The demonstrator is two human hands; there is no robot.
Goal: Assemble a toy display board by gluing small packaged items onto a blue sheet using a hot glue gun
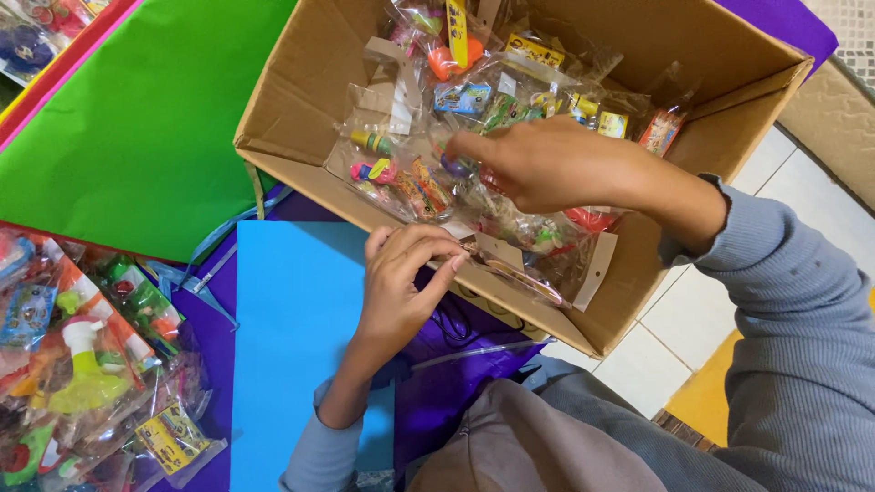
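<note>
An open cardboard box holds several small toys in clear plastic bags. My right hand reaches into the box, its fingers closed on one clear bag among the pile. My left hand rests at the box's near rim, its fingertips pinching the edge of a clear toy bag that hangs over the rim. Both arms wear grey sleeves.
A pile of bagged toys lies at the lower left. Green paper, a blue sheet and purple sheets lie under and beside the box. White floor tiles show at the right.
</note>
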